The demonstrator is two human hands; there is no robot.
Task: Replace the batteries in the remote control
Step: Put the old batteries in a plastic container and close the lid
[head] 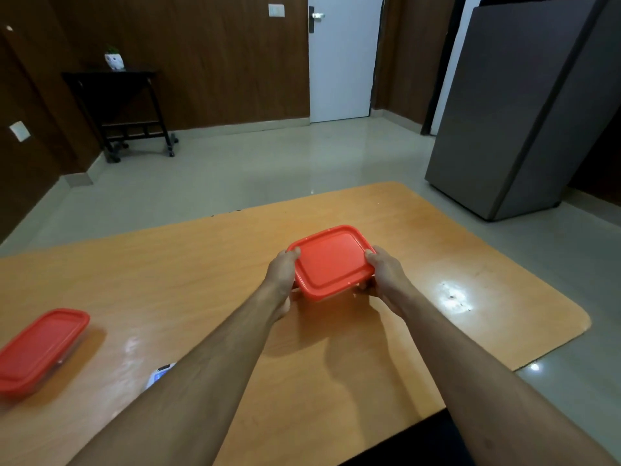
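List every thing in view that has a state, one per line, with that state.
Red-lidded container: lid on, gripped at both sides.
Left hand: closed on the container's left edge.
Right hand: closed on its right edge.
Second red-lidded container: lid on, untouched, at the table's left.
Remote control: lying mostly hidden under the left forearm.
Door: shut.

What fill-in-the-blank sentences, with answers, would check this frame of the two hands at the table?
1. Both hands, left hand and right hand, grip the sides of a container with a ____ lid.
2. A second lidded container lies at the table's ____ side.
3. The lid on the held container is ____.

Answers: red; left; on
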